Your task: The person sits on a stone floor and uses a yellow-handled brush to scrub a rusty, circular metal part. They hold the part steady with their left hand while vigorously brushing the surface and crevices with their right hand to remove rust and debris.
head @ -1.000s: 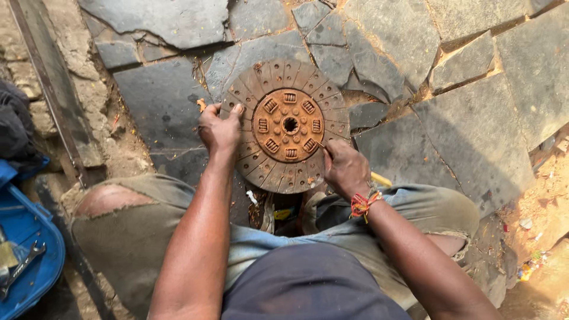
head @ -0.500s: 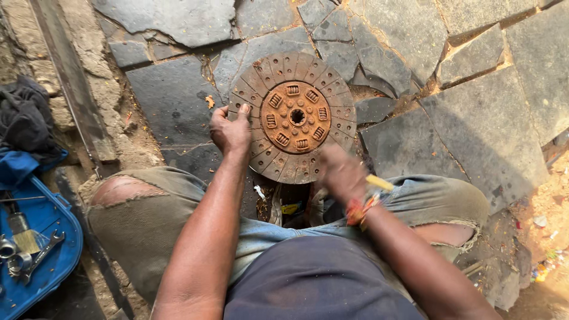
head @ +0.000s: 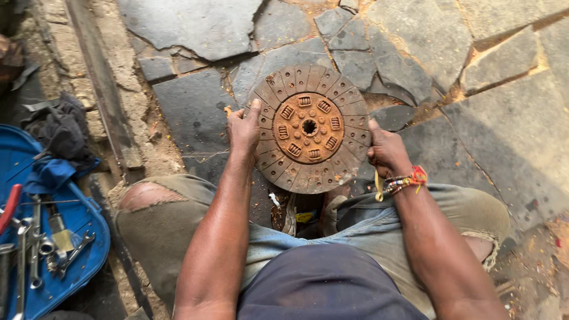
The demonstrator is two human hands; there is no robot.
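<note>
A round, rusty clutch disc [head: 309, 127] with a ring of springs around its centre hole is held out in front of me, above a stone-slab floor. My left hand [head: 243, 127] grips its left rim, thumb lying on the face. At the right rim, my right hand [head: 386, 152] clasps the disc's lower edge; a red and yellow thread band circles that wrist. I sit with my knees apart in torn trousers, and the disc hangs above the gap between them.
A blue tray [head: 83, 266] at the lower left holds wrenches [head: 35, 249] and red-handled pliers [head: 9, 207]. A dark cloth [head: 62, 133] lies on its far end. A raised stone kerb [head: 106, 89] runs along the left. Cracked grey slabs [head: 450, 47] cover the ground ahead.
The right hand has left the disc's lower edge and come back to grip its right rim. The left hand stayed on the left rim. The view shifted, showing more of the blue tray.
</note>
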